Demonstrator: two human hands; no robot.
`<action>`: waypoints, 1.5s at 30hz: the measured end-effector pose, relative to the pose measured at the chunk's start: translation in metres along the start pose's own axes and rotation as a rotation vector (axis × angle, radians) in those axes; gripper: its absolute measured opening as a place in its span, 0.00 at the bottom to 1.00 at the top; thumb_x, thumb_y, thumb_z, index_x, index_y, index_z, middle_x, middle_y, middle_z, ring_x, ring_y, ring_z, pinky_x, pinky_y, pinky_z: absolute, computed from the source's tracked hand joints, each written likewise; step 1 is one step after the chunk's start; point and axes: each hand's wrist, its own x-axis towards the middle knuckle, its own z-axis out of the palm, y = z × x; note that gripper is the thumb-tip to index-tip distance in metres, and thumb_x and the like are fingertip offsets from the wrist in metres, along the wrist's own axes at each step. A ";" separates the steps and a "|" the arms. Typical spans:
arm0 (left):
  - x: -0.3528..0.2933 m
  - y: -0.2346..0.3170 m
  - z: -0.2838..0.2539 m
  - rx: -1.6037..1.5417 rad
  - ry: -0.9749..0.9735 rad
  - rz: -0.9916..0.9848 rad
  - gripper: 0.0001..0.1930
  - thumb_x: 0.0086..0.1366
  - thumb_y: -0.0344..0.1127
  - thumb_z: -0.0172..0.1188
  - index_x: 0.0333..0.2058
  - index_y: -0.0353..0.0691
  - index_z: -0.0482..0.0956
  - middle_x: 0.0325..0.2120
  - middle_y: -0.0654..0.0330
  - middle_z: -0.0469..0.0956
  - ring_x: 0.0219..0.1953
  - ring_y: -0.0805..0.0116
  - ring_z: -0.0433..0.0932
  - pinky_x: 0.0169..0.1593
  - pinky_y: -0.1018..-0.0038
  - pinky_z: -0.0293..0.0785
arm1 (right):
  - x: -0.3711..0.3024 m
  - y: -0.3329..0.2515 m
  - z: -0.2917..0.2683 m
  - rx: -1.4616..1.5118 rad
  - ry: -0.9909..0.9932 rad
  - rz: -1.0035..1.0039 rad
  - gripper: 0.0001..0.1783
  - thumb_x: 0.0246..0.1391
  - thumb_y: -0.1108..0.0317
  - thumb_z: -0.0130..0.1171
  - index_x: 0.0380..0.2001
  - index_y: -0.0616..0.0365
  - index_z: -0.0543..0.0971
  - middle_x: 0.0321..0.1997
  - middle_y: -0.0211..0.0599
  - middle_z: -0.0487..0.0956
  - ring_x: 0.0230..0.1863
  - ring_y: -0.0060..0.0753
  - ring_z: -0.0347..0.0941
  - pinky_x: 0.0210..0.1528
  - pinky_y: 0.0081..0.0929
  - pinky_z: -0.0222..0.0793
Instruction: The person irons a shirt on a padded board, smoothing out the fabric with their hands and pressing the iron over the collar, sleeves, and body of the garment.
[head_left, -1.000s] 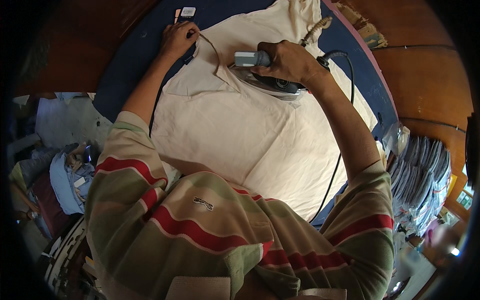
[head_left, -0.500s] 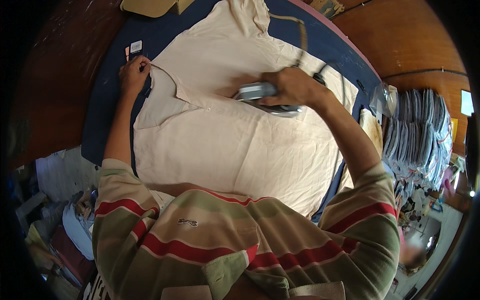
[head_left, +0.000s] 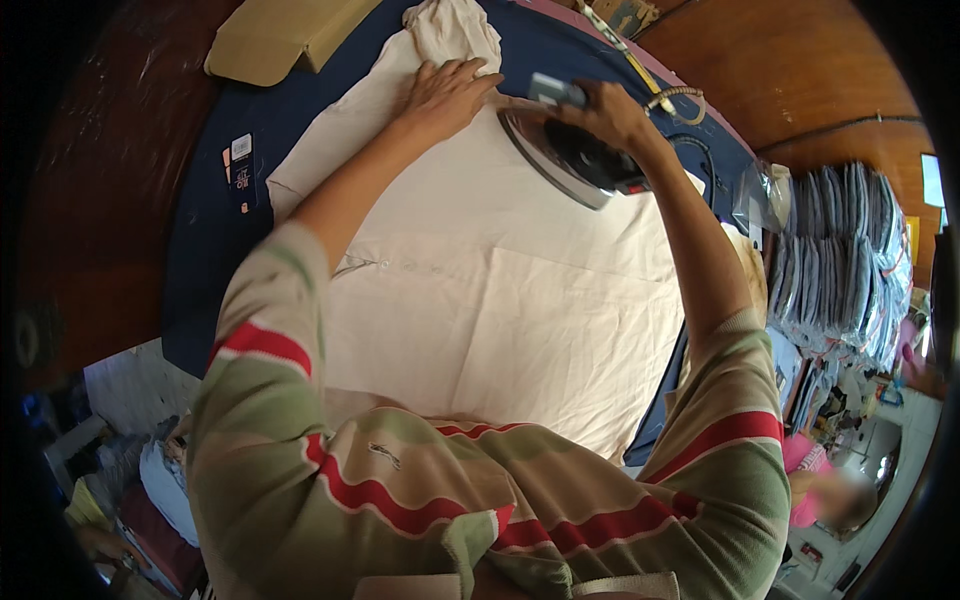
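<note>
A cream garment point(head_left: 520, 330), apparently a short-sleeved shirt, lies spread over a dark blue padded surface point(head_left: 215, 270), its front partly wrinkled and a sleeve bunched at the far end. My left hand point(head_left: 450, 98) lies on the cloth near that sleeve with its fingers spread. In my right hand point(head_left: 612, 118) is the handle of a clothes iron point(head_left: 565, 165) with a dark body and a shiny metal base. It is over the far right part of the garment; whether its base touches the cloth I cannot tell. The iron's cord point(head_left: 685, 92) runs off behind it.
A tan cardboard box point(head_left: 290, 38) sits at the far left edge. Tags point(head_left: 242, 172) lie left of the garment. Stacked grey-blue garments in clear plastic point(head_left: 830, 240) stand to the right. A person in pink point(head_left: 808, 475) is at the lower right.
My left hand has left the garment's neckline and moved right and away onto the cloth by the sleeve. The iron has shifted slightly farther off and turned. The neckline is now mostly hidden.
</note>
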 end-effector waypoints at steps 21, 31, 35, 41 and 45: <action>-0.096 -0.013 -0.023 -0.488 0.019 -0.432 0.16 0.63 0.38 0.49 0.50 0.48 0.70 0.49 0.58 0.72 0.53 0.63 0.69 0.54 0.63 0.60 | -0.072 -0.074 0.021 -0.024 -0.229 -0.213 0.24 0.42 0.48 0.60 0.34 0.59 0.77 0.24 0.47 0.78 0.29 0.48 0.76 0.34 0.37 0.71; -0.148 -0.071 -0.043 0.181 -0.101 -0.782 0.29 0.62 0.54 0.46 0.58 0.46 0.61 0.59 0.55 0.59 0.60 0.56 0.57 0.54 0.50 0.56 | -0.051 -0.051 0.019 -0.049 -0.129 -0.161 0.25 0.44 0.50 0.62 0.37 0.62 0.77 0.29 0.48 0.79 0.31 0.44 0.77 0.35 0.34 0.70; -0.137 -0.103 -0.071 -0.030 -0.441 -0.853 0.26 0.58 0.54 0.51 0.47 0.42 0.73 0.43 0.55 0.74 0.46 0.53 0.72 0.49 0.59 0.64 | -0.048 -0.056 0.018 0.013 -0.097 0.002 0.24 0.44 0.51 0.62 0.36 0.62 0.77 0.30 0.48 0.79 0.32 0.42 0.77 0.37 0.34 0.70; -0.134 -0.122 -0.101 -1.164 -0.545 -1.146 0.30 0.55 0.57 0.57 0.45 0.35 0.74 0.40 0.58 0.77 0.42 0.67 0.74 0.47 0.74 0.68 | -0.045 -0.051 0.022 0.012 -0.067 -0.038 0.24 0.46 0.51 0.61 0.36 0.62 0.77 0.29 0.48 0.79 0.30 0.42 0.77 0.36 0.32 0.70; -0.143 -0.128 -0.087 -0.801 -0.510 -1.064 0.26 0.55 0.52 0.60 0.43 0.35 0.75 0.35 0.58 0.78 0.37 0.69 0.76 0.40 0.77 0.70 | -0.045 -0.057 0.018 0.018 -0.087 -0.056 0.24 0.46 0.51 0.61 0.37 0.63 0.77 0.29 0.47 0.79 0.30 0.41 0.77 0.36 0.32 0.70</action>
